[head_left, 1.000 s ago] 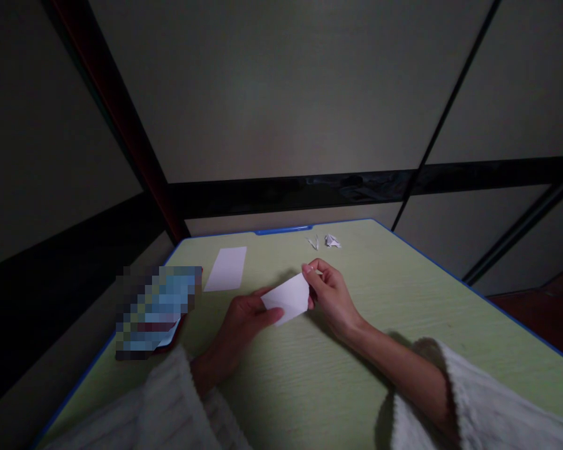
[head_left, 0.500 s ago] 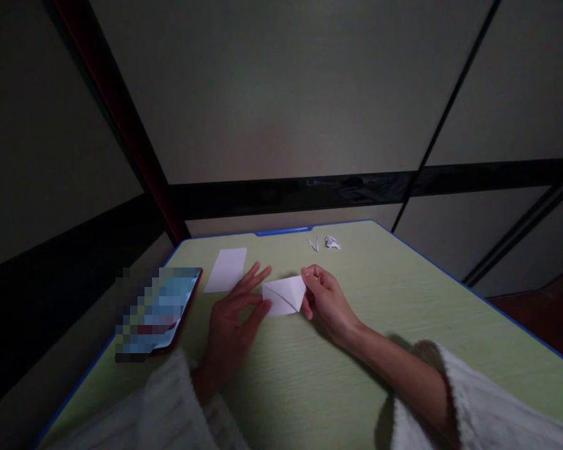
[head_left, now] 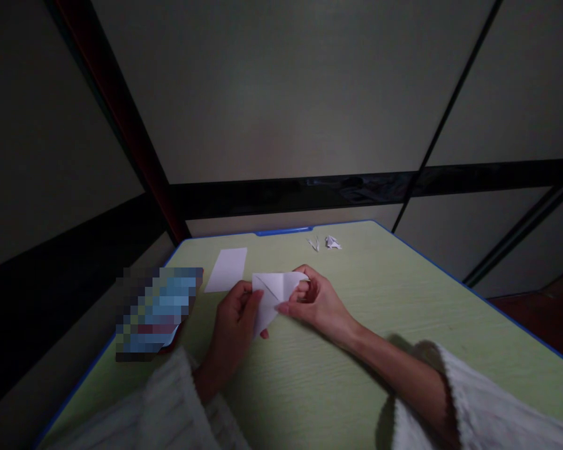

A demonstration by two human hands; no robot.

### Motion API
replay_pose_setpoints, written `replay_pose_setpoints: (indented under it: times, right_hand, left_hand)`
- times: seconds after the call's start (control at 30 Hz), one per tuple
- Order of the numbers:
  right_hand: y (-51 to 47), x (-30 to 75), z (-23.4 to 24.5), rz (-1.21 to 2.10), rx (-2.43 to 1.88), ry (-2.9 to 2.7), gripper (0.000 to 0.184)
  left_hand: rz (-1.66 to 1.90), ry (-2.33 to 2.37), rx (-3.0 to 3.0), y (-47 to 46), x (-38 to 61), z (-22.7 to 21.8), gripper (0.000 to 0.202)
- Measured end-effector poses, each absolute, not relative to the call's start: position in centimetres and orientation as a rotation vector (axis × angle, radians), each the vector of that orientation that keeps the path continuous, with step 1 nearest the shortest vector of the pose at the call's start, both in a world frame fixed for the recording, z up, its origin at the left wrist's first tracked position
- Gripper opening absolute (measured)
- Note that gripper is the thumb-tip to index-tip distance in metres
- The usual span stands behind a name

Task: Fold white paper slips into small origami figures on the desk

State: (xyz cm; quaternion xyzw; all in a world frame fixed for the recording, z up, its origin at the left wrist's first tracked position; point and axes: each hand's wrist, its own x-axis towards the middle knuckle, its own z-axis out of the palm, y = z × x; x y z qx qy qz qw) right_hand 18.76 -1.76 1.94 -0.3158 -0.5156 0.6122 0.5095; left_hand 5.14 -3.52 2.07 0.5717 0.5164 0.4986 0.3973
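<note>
A creased sheet of white paper [head_left: 273, 290] is lifted just above the pale green table [head_left: 338, 375], near its middle. My left hand [head_left: 234, 322] grips the paper's left edge with curled fingers. My right hand [head_left: 315, 301] pinches the right side, thumb under a folded flap. Both wrists come out of white knitted sleeves.
A flat white sheet [head_left: 226, 269] lies on the table behind my left hand. A blurred-out phone-like object [head_left: 156, 309] rests at the left edge. Small folded paper pieces [head_left: 331, 242] sit near the far edge. Dark-framed wall panels stand close behind the table.
My left hand, spread open half a second ago, has closed on the paper again. The sheet has been raised and its right part folded over by my right hand.
</note>
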Motion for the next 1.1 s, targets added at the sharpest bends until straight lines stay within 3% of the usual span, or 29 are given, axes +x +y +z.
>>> replay_pose_setpoints:
  times: [0.5,0.73,0.8,0.87,1.0,1.1]
  right_hand:
    - [-1.8,18.7,1.7,1.488,-0.672,-1.215,0.043]
    - [-1.8,19.0,1.9,1.436,-0.745,-1.224,0.059]
    - [-1.8,19.0,1.9,1.398,-0.764,-1.267,0.060]
    - [-1.9,19.0,1.9,1.356,-0.789,-1.323,0.058]
    - [-1.9,19.0,1.7,1.309,-0.830,-1.435,0.037]
    - [-1.8,18.9,1.6,1.283,-0.836,-1.460,0.031]
  left_hand:
    - [1.151,1.125,1.239,-2.5,4.9,1.3,0.014]
    - [1.252,1.068,1.196,-2.5,5.0,1.5,0.008]
    - [1.296,1.031,1.179,-2.6,5.0,1.6,0.016]
    - [1.327,1.017,1.178,-2.6,5.0,1.6,0.023]
    - [1.269,1.047,1.255,-2.4,4.8,1.3,0.012]
    - [1.180,1.058,1.317,-2.2,4.9,1.0,0.020]
